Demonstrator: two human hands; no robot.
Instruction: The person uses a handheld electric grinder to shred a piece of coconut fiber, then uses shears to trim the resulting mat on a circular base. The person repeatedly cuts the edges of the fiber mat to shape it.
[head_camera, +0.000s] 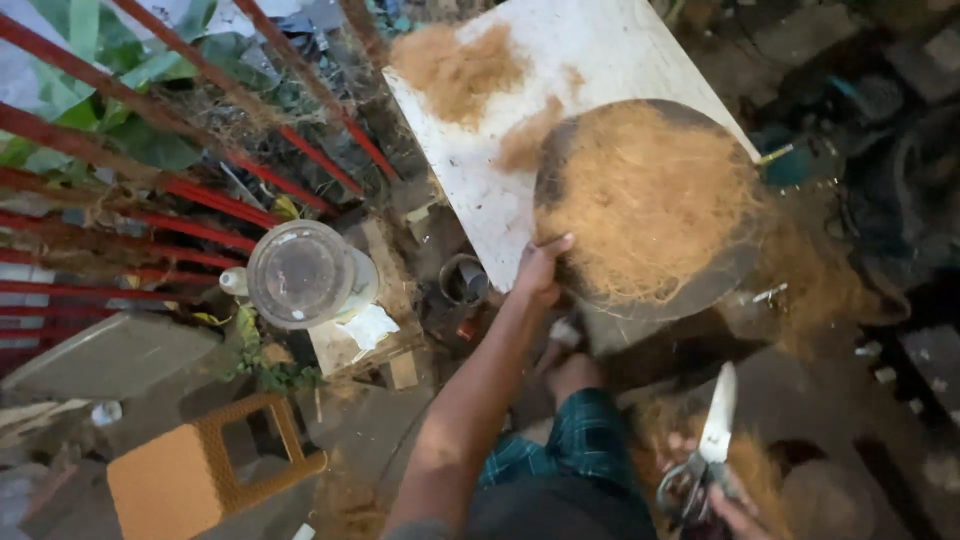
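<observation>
Left hand (540, 272) grips the rim of the round fibre-covered disc (645, 205), tilted against the white board (480, 160). Right hand (715, 495) is closed around scissors (708, 450). Loose edge grip risks the disc slipping, shedding fibre.

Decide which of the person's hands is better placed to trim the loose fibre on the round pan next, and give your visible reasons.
Probably the right hand: it already holds the scissors, blades pointing up toward the round pan. The left hand grips the pan's rim, steadying the brown fibre, so it is not free.
</observation>
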